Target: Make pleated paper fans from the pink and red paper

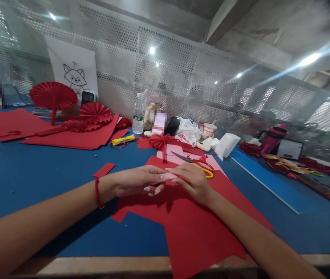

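Between my two hands is a small piece of pink paper (168, 176), pinched at both ends. My left hand (141, 180), with a red braided band at the wrist, is closed on its left end. My right hand (192, 182) holds the other end, fingers bent over it. Large red paper sheets (196, 228) lie beneath the hands. Just behind the right hand rest scissors (207, 167) with red and yellow handles, blades apart, over pink paper sheets (215, 164). A pleated red paper fan (160, 142) lies beyond the hands.
Finished red paper fans (53, 97) and red sheets (66, 135) occupy the left side. A yellow tube (123, 140), a water bottle (138, 118), a white plastic bag (188, 131) and a paper cup (208, 130) stand toward the back. A blue board (265, 182) lies at right.
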